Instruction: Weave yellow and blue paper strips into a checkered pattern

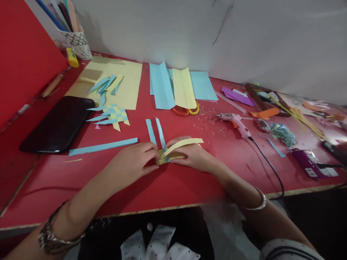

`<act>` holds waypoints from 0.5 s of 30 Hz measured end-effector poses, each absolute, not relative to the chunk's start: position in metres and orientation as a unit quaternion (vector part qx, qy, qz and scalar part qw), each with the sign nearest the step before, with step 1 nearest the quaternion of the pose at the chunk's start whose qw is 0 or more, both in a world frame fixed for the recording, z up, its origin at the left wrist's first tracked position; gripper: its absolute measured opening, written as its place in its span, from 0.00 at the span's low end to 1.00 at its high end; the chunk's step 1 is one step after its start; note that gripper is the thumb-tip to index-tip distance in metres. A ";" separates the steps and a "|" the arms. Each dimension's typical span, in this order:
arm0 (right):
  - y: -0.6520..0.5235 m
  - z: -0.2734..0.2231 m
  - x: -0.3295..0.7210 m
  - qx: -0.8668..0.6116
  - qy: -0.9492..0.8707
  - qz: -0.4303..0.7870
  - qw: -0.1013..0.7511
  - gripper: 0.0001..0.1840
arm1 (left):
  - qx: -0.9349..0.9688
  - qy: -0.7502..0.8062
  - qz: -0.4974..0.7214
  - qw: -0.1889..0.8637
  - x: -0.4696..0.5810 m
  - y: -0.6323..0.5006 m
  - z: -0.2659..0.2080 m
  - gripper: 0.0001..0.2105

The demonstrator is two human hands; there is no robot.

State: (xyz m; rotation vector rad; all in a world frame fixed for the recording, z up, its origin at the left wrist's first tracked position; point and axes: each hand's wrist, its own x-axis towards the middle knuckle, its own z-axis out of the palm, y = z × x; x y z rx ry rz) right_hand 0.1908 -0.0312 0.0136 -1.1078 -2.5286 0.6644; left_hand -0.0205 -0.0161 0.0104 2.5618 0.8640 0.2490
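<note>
Yellow paper strips (183, 146) and light blue paper strips (151, 130) cross each other on the red table in front of me. My left hand (139, 159) has its thumb and fingers closed on the left end of the yellow strips. From the right, my right hand (191, 155) pinches the same strips where they cross, and one yellow strip curves up over its fingers. Two blue strips point away toward the wall. A loose blue strip (103, 146) lies left of my left hand. Beyond it rests a woven blue and yellow paper piece (115, 115).
Left is a black tablet-like slab (58, 124). Folded blue sheets (162, 86) and a yellow sheet (183, 88) cover scissors (193, 108) near the wall. At right lie a pink glue gun (235, 122) with its cord and a purple power strip (311, 164). A patterned pen cup (78, 45) stands back left.
</note>
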 end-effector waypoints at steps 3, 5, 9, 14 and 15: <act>-0.032 0.014 0.190 -0.410 -0.874 0.221 0.139 0.10 | 0.922 0.318 0.116 0.188 -0.022 -0.023 0.006 0.06; -0.032 0.014 0.190 -0.416 -0.872 0.218 0.141 0.10 | 0.920 0.332 0.135 0.161 -0.022 -0.029 0.004 0.08; -0.032 0.012 0.189 -0.405 -0.875 0.214 0.159 0.09 | 0.915 0.345 0.164 0.127 -0.021 -0.036 0.001 0.11; -0.033 0.013 0.187 -0.396 -0.879 0.214 0.160 0.07 | 0.918 0.344 0.164 0.111 -0.020 -0.037 0.001 0.11; -0.034 0.014 0.186 -0.398 -0.877 0.216 0.158 0.07 | 0.919 0.343 0.164 0.103 -0.020 -0.037 0.001 0.12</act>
